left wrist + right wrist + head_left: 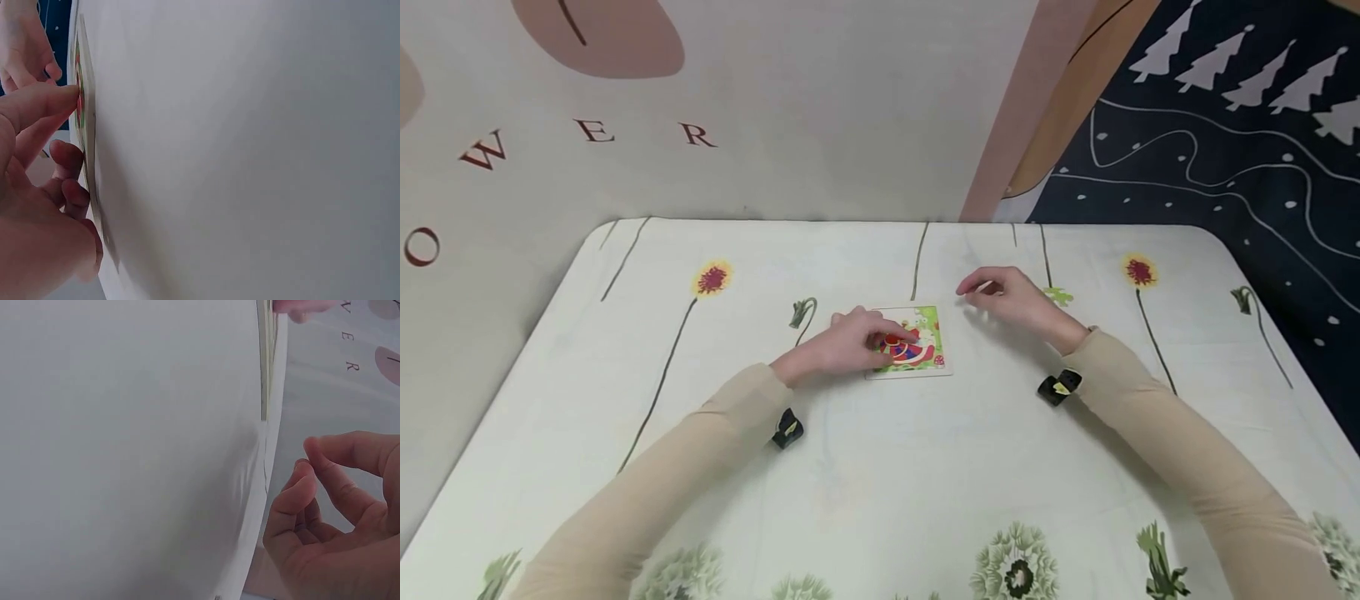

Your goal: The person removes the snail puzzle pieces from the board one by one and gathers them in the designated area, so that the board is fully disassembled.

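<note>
A square picture puzzle (928, 337) with a red, blue and green design and a pale border lies flat mid-table. My left hand (853, 342) rests on its left part, index finger stretched across the picture and thumb near the lower edge. In the left wrist view, fingertips of the left hand (44, 187) touch the puzzle board (89, 112). My right hand (1003, 296) hovers right of the board, apart from it. Its fingers are loosely bent toward the thumb, and nothing shows between them in the right wrist view (337, 506).
A small light-green piece (1058, 296) lies just beyond my right wrist. The white tablecloth (880, 467) carries printed flowers. Behind the table hangs a pale printed cloth (820, 125), with a dark tree-patterned one (1225, 158) at right.
</note>
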Demonstrator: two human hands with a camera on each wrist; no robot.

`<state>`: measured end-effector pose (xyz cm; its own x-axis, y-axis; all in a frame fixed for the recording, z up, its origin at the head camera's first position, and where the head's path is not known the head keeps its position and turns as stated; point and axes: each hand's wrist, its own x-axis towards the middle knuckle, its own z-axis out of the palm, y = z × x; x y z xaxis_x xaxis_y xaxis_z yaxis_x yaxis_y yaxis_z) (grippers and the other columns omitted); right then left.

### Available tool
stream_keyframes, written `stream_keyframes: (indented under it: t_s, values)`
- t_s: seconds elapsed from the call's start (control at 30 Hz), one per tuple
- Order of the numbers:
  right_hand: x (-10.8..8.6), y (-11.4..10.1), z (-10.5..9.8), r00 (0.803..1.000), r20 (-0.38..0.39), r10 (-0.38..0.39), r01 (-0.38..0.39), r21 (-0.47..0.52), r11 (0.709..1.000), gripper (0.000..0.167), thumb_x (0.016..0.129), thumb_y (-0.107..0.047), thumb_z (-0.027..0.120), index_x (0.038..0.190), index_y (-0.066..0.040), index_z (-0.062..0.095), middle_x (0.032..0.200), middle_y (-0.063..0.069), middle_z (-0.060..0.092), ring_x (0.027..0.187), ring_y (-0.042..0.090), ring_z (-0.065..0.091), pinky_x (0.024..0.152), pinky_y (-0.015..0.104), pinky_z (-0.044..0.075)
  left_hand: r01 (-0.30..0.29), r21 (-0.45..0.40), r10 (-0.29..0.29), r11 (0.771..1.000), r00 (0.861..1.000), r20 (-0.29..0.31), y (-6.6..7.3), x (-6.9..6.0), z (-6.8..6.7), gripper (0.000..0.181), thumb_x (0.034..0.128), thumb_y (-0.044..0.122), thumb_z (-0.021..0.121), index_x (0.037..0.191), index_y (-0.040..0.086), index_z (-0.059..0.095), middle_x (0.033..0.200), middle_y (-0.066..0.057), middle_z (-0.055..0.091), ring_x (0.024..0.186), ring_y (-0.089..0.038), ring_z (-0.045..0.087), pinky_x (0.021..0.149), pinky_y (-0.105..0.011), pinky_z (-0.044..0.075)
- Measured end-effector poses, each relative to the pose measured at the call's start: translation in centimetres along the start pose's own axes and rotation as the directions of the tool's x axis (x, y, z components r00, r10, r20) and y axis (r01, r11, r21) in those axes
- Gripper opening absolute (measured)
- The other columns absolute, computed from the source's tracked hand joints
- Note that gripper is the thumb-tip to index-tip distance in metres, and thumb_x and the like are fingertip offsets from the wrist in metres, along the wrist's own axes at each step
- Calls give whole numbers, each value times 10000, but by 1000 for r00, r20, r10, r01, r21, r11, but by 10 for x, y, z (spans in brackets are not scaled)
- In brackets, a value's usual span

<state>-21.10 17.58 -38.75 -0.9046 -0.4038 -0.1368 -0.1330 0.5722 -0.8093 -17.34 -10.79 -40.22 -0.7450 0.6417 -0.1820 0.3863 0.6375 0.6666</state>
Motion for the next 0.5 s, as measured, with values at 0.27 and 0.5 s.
stream_keyframes:
  t_s: [0.27, 0.5]
  values:
    - [8, -13, 16, 996, 56, -68, 69, -18, 997, 211, 997, -21, 589, 1155, 47, 711, 1163, 207, 695, 1044, 330, 625, 896, 370, 469, 16, -31, -15, 999, 1000, 26, 1, 5, -1, 399, 923, 148, 728, 1319, 193, 733, 1241, -34, 680, 1043, -240, 434, 868, -456, 238]
    - [15, -20, 26, 993, 98, -72, 77, -45, 996, 201, 995, -25, 599, 1143, 18, 728, 1165, 165, 708, 1032, 296, 616, 860, 360, 460, -14, -29, 16, 999, 997, 71, -3, 9, -4, 422, 930, 167, 735, 1351, 197, 711, 1266, -44, 664, 1143, -241, 475, 895, -461, 246]
